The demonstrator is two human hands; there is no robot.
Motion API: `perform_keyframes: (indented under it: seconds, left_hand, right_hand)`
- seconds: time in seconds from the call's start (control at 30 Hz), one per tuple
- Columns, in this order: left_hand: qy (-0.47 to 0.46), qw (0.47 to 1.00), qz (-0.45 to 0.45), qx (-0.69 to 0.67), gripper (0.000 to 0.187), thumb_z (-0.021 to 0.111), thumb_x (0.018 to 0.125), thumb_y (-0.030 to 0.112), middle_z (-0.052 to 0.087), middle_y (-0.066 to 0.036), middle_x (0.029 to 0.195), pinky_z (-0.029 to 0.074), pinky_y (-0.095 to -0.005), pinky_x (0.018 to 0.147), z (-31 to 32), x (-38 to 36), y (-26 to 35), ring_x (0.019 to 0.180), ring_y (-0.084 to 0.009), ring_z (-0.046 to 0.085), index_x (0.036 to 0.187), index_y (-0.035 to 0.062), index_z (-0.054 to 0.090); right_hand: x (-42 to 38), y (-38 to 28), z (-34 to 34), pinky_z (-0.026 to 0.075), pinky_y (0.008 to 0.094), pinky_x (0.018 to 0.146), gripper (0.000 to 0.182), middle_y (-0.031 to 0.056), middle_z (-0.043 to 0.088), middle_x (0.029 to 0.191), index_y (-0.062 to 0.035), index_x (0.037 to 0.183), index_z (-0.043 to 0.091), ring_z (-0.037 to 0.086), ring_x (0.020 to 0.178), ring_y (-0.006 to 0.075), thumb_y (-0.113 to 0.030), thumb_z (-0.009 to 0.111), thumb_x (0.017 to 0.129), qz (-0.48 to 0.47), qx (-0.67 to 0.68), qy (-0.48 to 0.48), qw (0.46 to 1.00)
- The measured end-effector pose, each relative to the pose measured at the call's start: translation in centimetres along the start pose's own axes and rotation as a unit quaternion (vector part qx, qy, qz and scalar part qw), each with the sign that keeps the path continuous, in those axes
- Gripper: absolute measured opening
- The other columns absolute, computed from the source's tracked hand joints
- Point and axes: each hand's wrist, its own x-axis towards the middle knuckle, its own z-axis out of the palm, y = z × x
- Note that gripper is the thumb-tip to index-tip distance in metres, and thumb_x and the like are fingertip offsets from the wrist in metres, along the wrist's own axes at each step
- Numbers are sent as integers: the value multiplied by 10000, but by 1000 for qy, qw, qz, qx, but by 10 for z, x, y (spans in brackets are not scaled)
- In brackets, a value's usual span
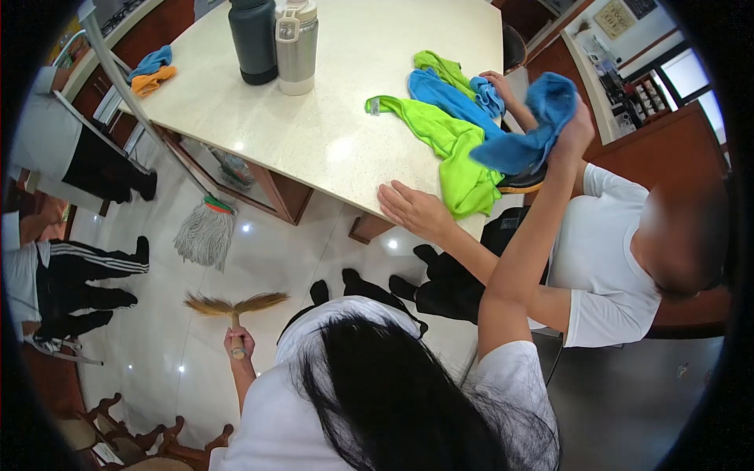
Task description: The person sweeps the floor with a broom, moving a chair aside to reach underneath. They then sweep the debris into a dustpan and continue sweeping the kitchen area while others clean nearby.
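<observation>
At the lower left, my left hand is wrapped round the short handle of a straw broom, whose bristles spread to both sides above the floor. My right arm reaches up to the right, and my right hand grips a blue cloth that hangs over the table's right end. Green cloth and another blue cloth lie bunched on the pale table beside it. A co-worker's hand rests flat on the table edge, and their other hand touches a folded blue cloth.
Two bottles stand on the table, with blue and orange cloths at its far left corner. A mop leans against the table. The co-worker is at the right; other people stand at the left. Carved wooden furniture is at lower left.
</observation>
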Motion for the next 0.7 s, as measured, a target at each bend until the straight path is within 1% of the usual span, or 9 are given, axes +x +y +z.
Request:
perform_keyframes:
  seconds: [0.07,0.13,0.17,0.2,0.27,0.43,0.57,0.63,0.7]
  left_hand:
    - [-8,999,10,29,169,423,829,132,394,-16,555,442,-202,461,-3,12,7,482,-98,432,861,-33,401]
    - [-14,998,21,57,167,426,829,130,394,-15,555,441,-202,459,-11,20,16,484,-96,432,859,-32,400]
    - [-19,998,24,61,165,424,830,132,394,-16,555,442,-202,457,-13,25,19,484,-95,433,855,-29,399]
    - [-25,997,26,66,164,423,831,134,394,-16,554,443,-202,455,-14,29,21,484,-94,434,850,-26,398]
    - [-12,998,23,62,162,427,828,134,395,-16,556,445,-203,453,-10,28,15,485,-94,436,841,-25,395]
    - [26,999,14,30,118,462,775,65,380,-36,522,447,-221,453,-3,30,7,460,-126,397,808,-25,393]
    - [84,994,58,29,86,451,768,66,392,-28,531,459,-227,449,7,33,-12,460,-129,425,755,-2,400]
    - [94,993,73,24,111,436,784,89,388,-15,535,462,-214,443,8,38,-12,450,-117,432,777,-8,381]
    - [151,983,108,-14,83,444,746,50,376,-12,520,464,-213,437,9,42,-15,440,-120,428,698,17,385]
  right_hand:
    - [12,33,-4,413,330,764,362,137,564,895,40,1001,527,535,823,217,-254,523,790,-46,-168,-302,937]
    - [-21,41,11,398,320,789,367,150,548,927,19,971,550,517,871,212,-273,567,751,57,-424,-407,807]
    - [-34,58,16,401,317,782,365,149,551,922,20,971,550,520,862,209,-266,571,745,61,-494,-455,738]
    - [-43,77,18,403,315,774,364,149,554,916,21,970,551,523,853,207,-259,574,740,57,-533,-485,691]
    - [-54,106,19,407,309,760,361,147,560,904,23,969,552,529,835,202,-245,581,729,57,-565,-506,649]
    - [-40,124,20,417,294,725,359,145,574,876,29,967,553,543,790,190,-209,599,702,78,-532,-518,665]
    - [-32,130,19,425,282,696,361,142,585,853,33,965,555,555,754,180,-180,613,680,101,-492,-549,668]
    - [-28,130,20,429,276,682,363,141,591,842,35,964,556,561,736,175,-165,620,669,123,-438,-558,694]
    - [-22,119,29,433,270,668,365,140,597,830,37,963,556,567,718,171,-151,627,658,153,-345,-548,746]
